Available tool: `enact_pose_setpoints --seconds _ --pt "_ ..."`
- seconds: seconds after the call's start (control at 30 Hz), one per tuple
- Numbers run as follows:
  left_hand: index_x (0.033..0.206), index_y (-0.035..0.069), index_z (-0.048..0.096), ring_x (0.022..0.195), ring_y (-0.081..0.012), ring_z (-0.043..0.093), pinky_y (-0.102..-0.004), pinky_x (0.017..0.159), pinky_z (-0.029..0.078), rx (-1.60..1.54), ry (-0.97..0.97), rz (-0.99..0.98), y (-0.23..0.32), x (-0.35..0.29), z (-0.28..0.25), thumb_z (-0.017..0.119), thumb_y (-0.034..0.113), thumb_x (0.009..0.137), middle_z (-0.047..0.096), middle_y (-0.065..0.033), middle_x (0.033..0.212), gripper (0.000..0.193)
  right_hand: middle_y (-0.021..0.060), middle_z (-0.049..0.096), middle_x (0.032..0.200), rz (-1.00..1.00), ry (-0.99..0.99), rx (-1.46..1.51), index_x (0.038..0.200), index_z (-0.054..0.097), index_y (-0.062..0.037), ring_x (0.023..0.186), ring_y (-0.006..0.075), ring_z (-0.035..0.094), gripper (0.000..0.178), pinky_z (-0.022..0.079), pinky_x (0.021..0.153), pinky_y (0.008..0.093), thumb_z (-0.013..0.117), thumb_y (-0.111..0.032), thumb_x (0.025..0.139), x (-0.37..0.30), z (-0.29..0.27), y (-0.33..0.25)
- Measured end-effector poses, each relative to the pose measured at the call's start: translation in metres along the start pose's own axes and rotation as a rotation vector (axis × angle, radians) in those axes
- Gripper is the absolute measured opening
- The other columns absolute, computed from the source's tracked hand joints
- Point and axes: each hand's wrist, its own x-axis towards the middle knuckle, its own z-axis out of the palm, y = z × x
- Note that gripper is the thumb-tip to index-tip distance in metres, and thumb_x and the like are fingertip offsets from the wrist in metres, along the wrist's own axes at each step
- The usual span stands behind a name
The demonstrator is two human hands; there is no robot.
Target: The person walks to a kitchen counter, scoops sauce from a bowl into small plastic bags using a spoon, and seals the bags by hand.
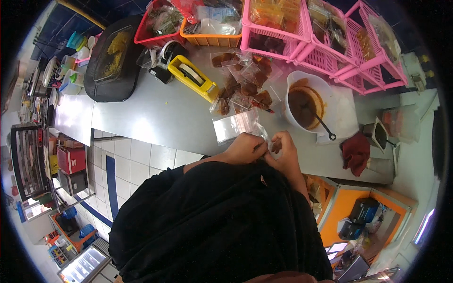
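Note:
At the counter's front edge, close to my body, my left hand point(247, 148) and my right hand point(286, 153) are close together, fingers bent and pinching. Between them shows a bit of a small clear plastic bag point(269, 142), mostly hidden by the fingers. Just beyond lies a stack of empty clear zip bags point(234, 125). Farther back is a heap of small bags filled with brown sauce point(250, 88). To the right stands a white bowl point(293, 81) of brown sauce, a black-handled ladle point(324, 125) leaning in it.
A yellow tape dispenser point(193, 79) stands behind the stack. Pink baskets point(325, 55), a red basket point(141, 37) and an orange basket point(212, 40) line the back. A black tray point(94, 87) lies left; a dark red cloth point(356, 153) lies right.

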Motion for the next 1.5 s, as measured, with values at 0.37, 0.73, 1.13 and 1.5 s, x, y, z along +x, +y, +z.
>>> enact_pose_setpoints --seconds 0.37,0.73,1.13,1.5 --pt "0.081 0.000 0.064 0.069 -0.0339 0.063 -0.0411 0.062 0.049 0.295 -0.107 -0.139 0.012 0.003 -0.009 0.066 0.017 0.075 0.064 -0.0209 0.077 0.018 0.0128 0.055 0.106 -0.209 -0.010 -0.331 0.096 0.062 -0.0010 0.085 0.0288 0.064 0.028 0.052 0.071 0.0367 0.063 0.008 0.070 -0.007 0.007 0.017" --pt "0.098 0.009 0.059 0.124 -0.0268 0.047 -0.0652 0.110 0.013 0.627 0.193 0.402 0.024 0.014 0.000 0.066 0.015 0.076 0.057 -0.0107 0.112 0.024 0.0100 0.052 0.089 -0.142 0.068 -0.295 0.081 0.064 -0.0017 0.066 0.0262 0.058 0.018 0.049 0.060 0.0340 0.075 -0.002 0.067 -0.011 -0.002 0.001" --pt "0.100 0.007 0.053 0.104 -0.0323 0.053 -0.0399 0.101 0.039 -0.059 0.185 0.174 0.017 0.021 0.008 0.073 0.004 0.074 0.052 -0.0135 0.101 0.032 0.0019 0.057 0.070 0.256 0.800 0.055 0.101 0.067 0.0009 0.051 0.0036 0.044 0.022 0.034 0.044 0.0193 0.061 -0.019 0.094 0.017 -0.077 0.010" --pt "0.101 0.010 0.059 0.107 -0.0326 0.057 -0.0395 0.091 0.047 0.041 0.281 0.156 0.005 0.023 -0.002 0.075 0.003 0.072 0.059 -0.0116 0.104 0.034 0.0040 0.059 0.070 0.216 0.653 0.416 0.096 0.068 0.0031 0.051 0.0087 0.049 0.022 0.039 0.047 0.0216 0.058 -0.016 0.095 0.002 -0.095 0.028"
